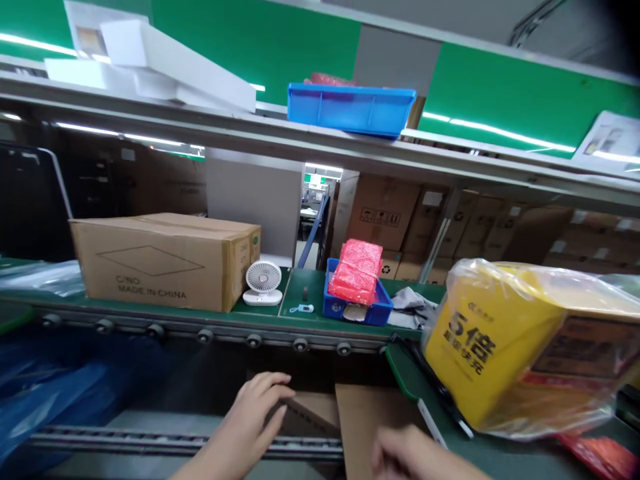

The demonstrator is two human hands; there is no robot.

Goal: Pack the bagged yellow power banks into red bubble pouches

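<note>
My left hand (250, 417) lies flat with its fingers stretched out on the flap of a brown cardboard box (360, 417) at the bottom middle. My right hand (405, 457) is low at the bottom edge, its fingers curled on the near edge of the same box's other flap. What the curled fingers hold, if anything, is hidden. A yellow packet in clear plastic wrap (520, 347) lies tilted just right of the box.
A large closed carton (167, 260) stands on the green bench, with a small white fan (263, 283) beside it. A blue bin with red bubble wrap (357, 293) sits mid bench. Another blue tray (350, 108) rests on the upper shelf. Blue plastic (55, 393) bulges at left.
</note>
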